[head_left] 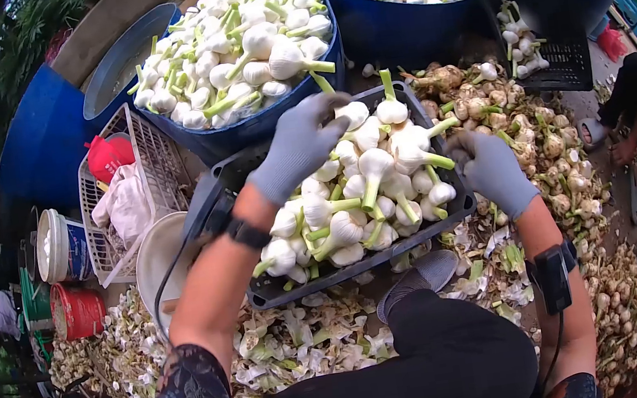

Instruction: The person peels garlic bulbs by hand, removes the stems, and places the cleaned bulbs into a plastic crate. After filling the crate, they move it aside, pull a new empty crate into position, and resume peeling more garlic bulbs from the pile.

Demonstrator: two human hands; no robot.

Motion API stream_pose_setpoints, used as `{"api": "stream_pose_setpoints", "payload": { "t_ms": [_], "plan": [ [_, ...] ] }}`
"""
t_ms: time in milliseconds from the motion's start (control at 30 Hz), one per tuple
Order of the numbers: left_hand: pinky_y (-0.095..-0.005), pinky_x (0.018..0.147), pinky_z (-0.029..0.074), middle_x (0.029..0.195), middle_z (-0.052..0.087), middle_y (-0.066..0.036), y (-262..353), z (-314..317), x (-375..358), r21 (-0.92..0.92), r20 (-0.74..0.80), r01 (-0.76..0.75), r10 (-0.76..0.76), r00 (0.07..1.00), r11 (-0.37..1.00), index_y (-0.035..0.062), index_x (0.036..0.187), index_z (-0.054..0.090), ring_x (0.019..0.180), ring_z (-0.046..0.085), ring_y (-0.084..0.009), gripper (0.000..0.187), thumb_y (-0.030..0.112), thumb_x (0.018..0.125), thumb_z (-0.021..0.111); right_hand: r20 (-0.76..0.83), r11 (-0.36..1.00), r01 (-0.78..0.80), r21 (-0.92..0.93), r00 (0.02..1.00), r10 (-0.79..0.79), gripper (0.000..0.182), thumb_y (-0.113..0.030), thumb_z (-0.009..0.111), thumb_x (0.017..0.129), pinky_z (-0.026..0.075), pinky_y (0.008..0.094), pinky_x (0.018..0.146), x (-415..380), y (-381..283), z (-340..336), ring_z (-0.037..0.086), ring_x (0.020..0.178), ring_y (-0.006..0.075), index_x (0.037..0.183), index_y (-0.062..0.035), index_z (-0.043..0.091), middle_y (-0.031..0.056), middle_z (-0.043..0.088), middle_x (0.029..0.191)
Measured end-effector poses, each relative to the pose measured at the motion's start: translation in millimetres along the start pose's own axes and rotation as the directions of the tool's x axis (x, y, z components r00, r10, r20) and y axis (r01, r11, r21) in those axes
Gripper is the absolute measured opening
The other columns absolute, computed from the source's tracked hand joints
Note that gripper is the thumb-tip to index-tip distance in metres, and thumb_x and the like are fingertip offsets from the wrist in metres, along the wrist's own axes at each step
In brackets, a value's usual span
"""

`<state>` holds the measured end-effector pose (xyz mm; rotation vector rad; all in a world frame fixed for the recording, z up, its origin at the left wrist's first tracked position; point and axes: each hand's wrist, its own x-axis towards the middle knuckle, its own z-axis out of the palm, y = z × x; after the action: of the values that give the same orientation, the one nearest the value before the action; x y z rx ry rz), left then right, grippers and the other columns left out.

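Observation:
A black plastic crate (360, 265) sits in front of me, heaped with white garlic bulbs (376, 165) on short green stems. I wear grey knit gloves on both hands. Over the crate's far left part, my left hand (300, 146) has its thumb and fingers apart beside a garlic bulb (353, 115); they look to be touching it or very close. At the crate's right side is my right hand (492, 168), its fingers curled near the garlic stems and the rim. What lies inside those curled fingers is hidden.
Two blue tubs (204, 138) (408, 22) brimming with trimmed garlic stand behind the crate. Untrimmed, soil-stained garlic (551, 142) is piled at right, near another person's hand (623, 151). Peelings (306, 339) cover the ground. A white basket (143, 215) and a red bucket (77, 308) stand left.

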<state>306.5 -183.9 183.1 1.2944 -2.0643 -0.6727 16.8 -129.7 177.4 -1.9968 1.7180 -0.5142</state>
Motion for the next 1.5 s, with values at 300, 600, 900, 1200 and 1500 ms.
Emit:
{"api": "stream_pose_setpoints", "payload": {
  "t_ms": [300, 600, 900, 1200, 1500],
  "plan": [
    [-0.0464, 0.073, 0.051, 0.097, 0.06, -0.017, -44.7, 59.8, 61.9, 0.686, 0.309, -0.108, -0.154, 0.938, 0.719, 0.0075, 0.102, 0.065, 0.079, 0.063, -0.038, 0.034, 0.038, 0.089, 0.057, -0.103, 0.956, 0.052, -0.287, 0.991, -0.084, 0.046, -0.037, 0.065, 0.083, 0.043, 0.0454, 0.091, 103.1, 13.2, 85.2, 0.06, 0.102, 0.033, 0.126, -0.0208, 0.059, 0.0109, 0.064, 0.113],
    [-0.0449, 0.08, 0.048, 0.102, 0.055, -0.022, -75.3, 5.1, -125.3, 0.489, 0.33, 0.153, -0.345, 0.879, 0.859, 0.0061, 0.106, 0.064, 0.089, 0.057, -0.039, 0.029, 0.021, 0.081, 0.062, 0.059, 0.98, 0.196, -0.041, 0.979, -0.194, 0.033, -0.028, 0.069, 0.079, 0.046, 0.0427, 0.089, 19.0, 12.9, 90.1, 0.058, 0.102, 0.0318, 0.111, -0.0202, 0.068, 0.0086, 0.061, 0.12],
    [-0.042, 0.092, 0.047, 0.113, 0.06, -0.022, -27.2, -27.3, -230.2, 0.133, -0.201, 0.184, -0.155, 0.967, 0.974, 0.0022, 0.118, 0.057, 0.104, 0.059, -0.037, 0.038, 0.009, 0.082, 0.065, -0.14, 0.964, 0.263, -0.028, 0.954, -0.264, 0.033, -0.004, 0.065, 0.076, 0.047, 0.0411, 0.09, -22.3, 9.5, 84.4, 0.059, 0.102, 0.0321, 0.108, -0.0105, 0.067, 0.0105, 0.064, 0.11],
    [-0.0337, 0.078, 0.051, 0.098, 0.068, -0.011, 65.6, -18.7, -252.0, -0.095, 0.498, 0.255, -0.176, 0.849, 0.962, 0.0074, 0.109, 0.066, 0.091, 0.065, -0.0248, 0.024, 0.014, 0.086, 0.065, 0.043, 0.846, -0.168, -0.506, 0.975, 0.22, 0.022, -0.027, 0.058, 0.087, 0.051, 0.045, 0.077, -78.2, 54.0, -41.6, 0.066, 0.089, 0.0348, 0.094, -0.0107, 0.071, 0.017, 0.069, 0.09],
    [-0.0337, 0.083, 0.05, 0.104, 0.065, -0.015, 104.5, 140.0, -143.1, -0.413, 0.468, 0.073, 0.143, 0.872, 0.908, 0.0047, 0.114, 0.063, 0.094, 0.064, -0.0268, 0.027, 0.016, 0.09, 0.061, -0.117, 0.885, -0.463, -0.05, 0.883, 0.455, 0.024, -0.015, 0.061, 0.087, 0.051, 0.0361, 0.082, -173.5, 158.8, -118.9, 0.068, 0.089, 0.0295, 0.108, -0.0083, 0.07, 0.0163, 0.07, 0.096]
  ]
}}
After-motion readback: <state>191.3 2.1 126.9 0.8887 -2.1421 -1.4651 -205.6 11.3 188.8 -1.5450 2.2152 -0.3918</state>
